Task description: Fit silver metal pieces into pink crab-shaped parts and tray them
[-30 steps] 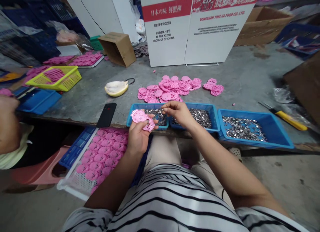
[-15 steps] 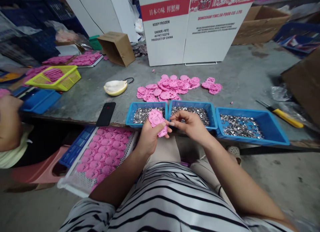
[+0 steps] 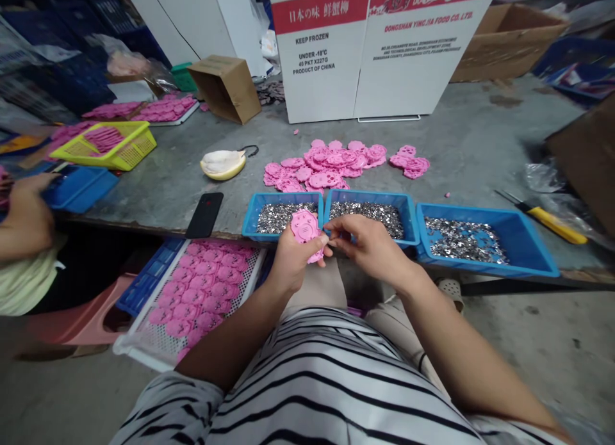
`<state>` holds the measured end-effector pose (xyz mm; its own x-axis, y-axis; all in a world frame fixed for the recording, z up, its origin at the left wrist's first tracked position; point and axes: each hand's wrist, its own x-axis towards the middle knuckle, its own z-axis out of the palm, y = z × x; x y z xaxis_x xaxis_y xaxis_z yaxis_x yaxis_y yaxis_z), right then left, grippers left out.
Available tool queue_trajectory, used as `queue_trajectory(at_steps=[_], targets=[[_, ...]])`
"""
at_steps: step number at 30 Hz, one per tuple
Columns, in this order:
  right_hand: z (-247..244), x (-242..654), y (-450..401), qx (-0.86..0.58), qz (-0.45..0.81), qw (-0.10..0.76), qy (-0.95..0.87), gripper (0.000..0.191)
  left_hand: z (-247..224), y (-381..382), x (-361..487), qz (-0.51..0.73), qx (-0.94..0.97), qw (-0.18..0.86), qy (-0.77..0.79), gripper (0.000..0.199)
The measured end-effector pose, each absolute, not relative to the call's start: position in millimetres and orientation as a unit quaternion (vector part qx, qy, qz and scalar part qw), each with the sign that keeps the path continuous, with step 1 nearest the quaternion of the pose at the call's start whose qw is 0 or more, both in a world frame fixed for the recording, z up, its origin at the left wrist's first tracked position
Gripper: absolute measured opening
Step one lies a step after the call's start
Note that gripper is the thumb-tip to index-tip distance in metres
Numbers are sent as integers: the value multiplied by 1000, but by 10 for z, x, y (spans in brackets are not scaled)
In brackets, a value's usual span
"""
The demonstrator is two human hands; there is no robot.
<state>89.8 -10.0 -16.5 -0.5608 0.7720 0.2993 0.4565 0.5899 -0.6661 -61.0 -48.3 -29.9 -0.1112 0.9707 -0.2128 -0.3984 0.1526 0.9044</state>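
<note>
My left hand (image 3: 291, 260) is closed on a pink plastic piece (image 3: 304, 226), thumb across its lower part. Close beside it on the right, my right hand (image 3: 364, 243) has its thumb and forefinger pinched together at the piece's edge; whatever lies between the fingertips is too small to make out. Just beyond the hands stand a left blue tray (image 3: 248, 216) and a middle blue tray (image 3: 411, 222), both holding small shiny metal parts. A third blue tray (image 3: 533, 253) with similar parts is to the right. Behind them lies a pile of pink pieces (image 3: 331, 160).
A black phone (image 3: 204, 215) and a yellow-rimmed bowl-like object (image 3: 223, 165) lie left on the table. White cartons (image 3: 321, 80) stand behind. A yellow-handled tool (image 3: 555, 224) lies right. Below left is a white crate (image 3: 139, 339) of pink pieces. Another person's arm (image 3: 26, 221) is far left.
My two hands remain together, with the right fingers slightly more curled at the piece. The other person's hand at the far left has moved right, over a blue tray. The view has shifted slightly.
</note>
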Motion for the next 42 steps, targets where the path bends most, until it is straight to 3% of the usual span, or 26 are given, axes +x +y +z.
queue_trajectory(at_steps=[4, 7, 12, 16, 20, 33, 42], targets=[[-146, 899, -114, -361, 289, 292, -837, 18, -297, -483, -596, 566, 309, 581, 496, 58], [-207, 895, -103, -378, 388, 328, -774, 2, -281, -487, -572, 581, 312, 552, 509, 53], [-309, 879, -69, -387, 503, 382, -672, 28, -267, -496, -533, 600, 323, 527, 508, 52], [-318, 866, -89, -397, 516, 469, -597, 25, -283, -518, -540, 633, 288, 596, 402, 52], [-328, 808, -162, -402, 537, 493, -554, 22, -293, -541, -551, 641, 241, 662, 304, 45], [-300, 617, -316, -402, 513, 505, -566, 28, -333, -583, -452, 659, 289, 637, 275, 57], [-281, 554, -346, -372, 562, 545, -498, 26, -420, -572, -444, 655, 322, 636, 252, 73]])
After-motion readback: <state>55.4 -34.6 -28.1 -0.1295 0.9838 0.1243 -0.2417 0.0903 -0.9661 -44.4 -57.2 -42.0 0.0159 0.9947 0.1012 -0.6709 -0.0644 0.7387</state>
